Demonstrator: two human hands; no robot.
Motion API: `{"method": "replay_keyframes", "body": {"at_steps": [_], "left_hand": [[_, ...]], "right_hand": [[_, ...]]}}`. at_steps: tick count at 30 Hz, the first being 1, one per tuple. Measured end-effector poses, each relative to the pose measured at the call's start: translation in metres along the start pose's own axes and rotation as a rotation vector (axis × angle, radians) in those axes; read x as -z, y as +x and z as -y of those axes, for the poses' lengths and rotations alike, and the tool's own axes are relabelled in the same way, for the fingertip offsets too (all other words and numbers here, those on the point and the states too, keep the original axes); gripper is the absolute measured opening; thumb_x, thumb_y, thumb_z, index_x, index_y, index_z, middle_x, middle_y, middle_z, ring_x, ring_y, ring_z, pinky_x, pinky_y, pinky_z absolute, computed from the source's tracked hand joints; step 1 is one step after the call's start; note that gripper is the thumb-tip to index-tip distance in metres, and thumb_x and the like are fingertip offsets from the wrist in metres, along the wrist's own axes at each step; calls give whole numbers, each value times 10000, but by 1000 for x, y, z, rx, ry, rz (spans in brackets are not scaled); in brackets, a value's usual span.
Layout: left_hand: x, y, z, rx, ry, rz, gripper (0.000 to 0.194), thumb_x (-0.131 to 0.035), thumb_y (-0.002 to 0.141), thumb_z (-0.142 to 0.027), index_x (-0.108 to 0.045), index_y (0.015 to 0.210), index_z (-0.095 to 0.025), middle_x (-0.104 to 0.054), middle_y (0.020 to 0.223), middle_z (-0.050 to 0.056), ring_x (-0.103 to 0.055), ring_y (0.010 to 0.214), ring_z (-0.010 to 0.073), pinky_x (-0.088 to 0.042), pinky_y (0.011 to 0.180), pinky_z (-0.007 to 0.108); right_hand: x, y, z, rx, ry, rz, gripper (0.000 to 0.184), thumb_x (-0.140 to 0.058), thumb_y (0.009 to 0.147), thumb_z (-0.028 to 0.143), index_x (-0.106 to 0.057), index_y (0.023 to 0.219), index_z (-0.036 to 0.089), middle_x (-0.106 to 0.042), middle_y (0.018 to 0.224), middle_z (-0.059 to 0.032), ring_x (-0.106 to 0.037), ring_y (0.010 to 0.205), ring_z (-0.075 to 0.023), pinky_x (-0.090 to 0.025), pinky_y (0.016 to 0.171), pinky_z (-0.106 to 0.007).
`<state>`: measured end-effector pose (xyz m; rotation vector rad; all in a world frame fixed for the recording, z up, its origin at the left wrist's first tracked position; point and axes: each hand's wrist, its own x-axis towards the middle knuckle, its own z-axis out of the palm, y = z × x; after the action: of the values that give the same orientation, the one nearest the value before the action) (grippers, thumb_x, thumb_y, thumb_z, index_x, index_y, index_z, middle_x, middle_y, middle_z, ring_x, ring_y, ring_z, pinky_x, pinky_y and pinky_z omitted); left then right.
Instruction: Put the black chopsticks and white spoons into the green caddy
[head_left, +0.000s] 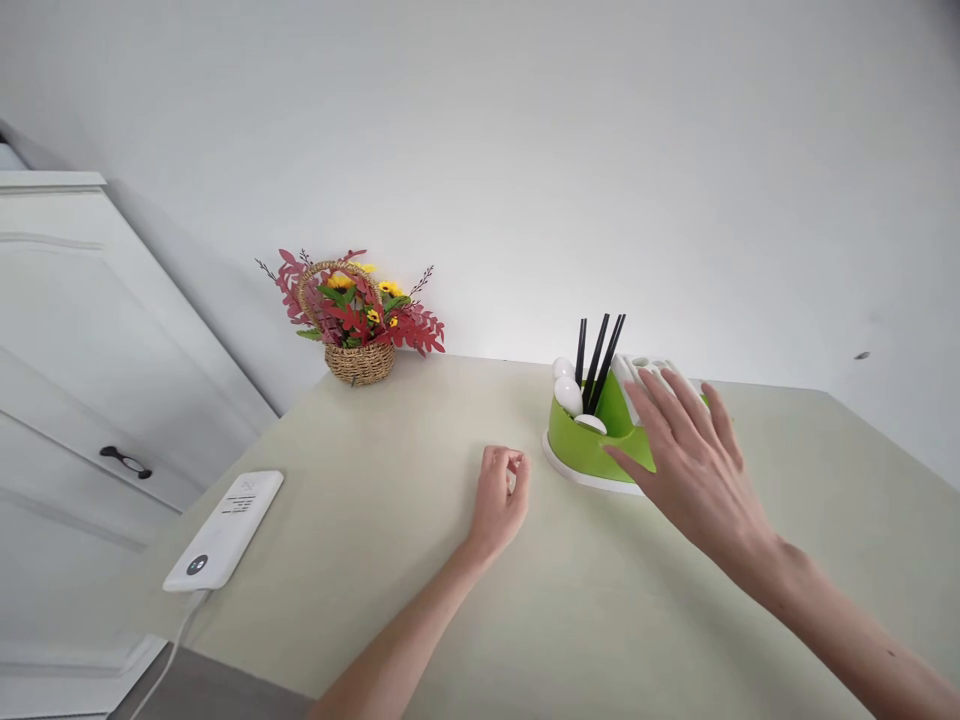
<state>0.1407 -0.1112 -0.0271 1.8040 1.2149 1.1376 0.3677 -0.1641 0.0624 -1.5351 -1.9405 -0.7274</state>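
Observation:
A green and white cutlery holder [581,447] stands on the pale table [390,540], right of centre. Black chopsticks [598,360] stick up from it, with white spoons [568,393] beside them. My right hand [694,460] hovers over the holder's right side, fingers spread and nothing in it. My left hand [499,500] rests on the table just left of the holder. Its fingers are curled in, and something small and white shows between them, too hidden to name.
A wicker basket of red and yellow artificial flowers [358,318] sits at the back by the wall. A white power bank [225,530] with a cable lies at the table's left edge. A white cabinet [82,400] stands to the left.

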Motion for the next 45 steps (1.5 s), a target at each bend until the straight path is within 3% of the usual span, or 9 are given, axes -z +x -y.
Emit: {"method": "replay_keyframes", "body": {"at_steps": [10,16,28,34,37,40,43,45], "left_hand": [[1,-1,3,-38,13,22,261,-476,1049,-405,-586,906,-216,-614,976,50,-575,896,185,-462,709,291],[2,-1,-1,-52,17,31,263,-483,1040,-400,-600,896,-214,-621,967,57,-571,873,187,-451,678,290],[4,-5,1,-56,16,35,274,-486,1038,-410,-610,885,-220,-629,938,52,-569,852,187,-448,681,294],[4,-6,2,-71,29,47,280,-473,1043,-403,-600,875,-218,-634,939,52,-567,866,187,-444,714,297],[4,-6,2,-78,29,60,288,-463,1047,-409,-596,878,-217,-637,938,50,-566,862,184,-439,714,294],[4,-6,1,-80,29,66,294,-453,1050,-419,-593,890,-215,-637,944,50,-565,858,181,-435,706,291],[2,-8,0,-83,29,73,285,-460,1047,-416,-580,886,-213,-632,942,48,-571,865,179,-432,695,286],[1,-9,-1,-88,27,85,274,-464,1045,-410,-578,890,-215,-635,945,48,-580,868,178,-432,685,282]], "right_hand": [[2,-9,-6,-32,-29,33,720,-490,1059,319,-141,1675,187,-444,1615,-161,-394,1505,-326,-268,1258,-540],[7,-13,-29,-50,-54,64,688,-453,1065,368,-174,1663,173,-430,1624,-163,-393,1506,-323,-266,1261,-539],[6,-34,-129,-121,-136,150,714,-344,1049,528,-284,1621,106,-444,1605,-195,-350,1523,-341,-191,1279,-531],[8,-52,-189,-173,-150,197,786,-294,1009,631,-297,1624,142,-477,1586,-167,-375,1502,-351,-247,1255,-527],[12,-59,-208,-185,-141,205,796,-281,1006,655,-276,1635,166,-473,1591,-159,-378,1499,-368,-257,1251,-547],[21,-64,-193,-205,-132,143,785,-290,1024,637,-201,1662,188,-368,1658,-163,-286,1540,-405,-192,1265,-594],[25,-71,-142,-292,-100,5,767,-404,1043,507,-108,1686,211,-191,1724,-149,-171,1571,-397,-172,1281,-556],[19,-81,-102,-287,-28,-29,774,-474,1033,423,-91,1689,279,-183,1729,-109,-207,1564,-383,-189,1292,-541]]}}
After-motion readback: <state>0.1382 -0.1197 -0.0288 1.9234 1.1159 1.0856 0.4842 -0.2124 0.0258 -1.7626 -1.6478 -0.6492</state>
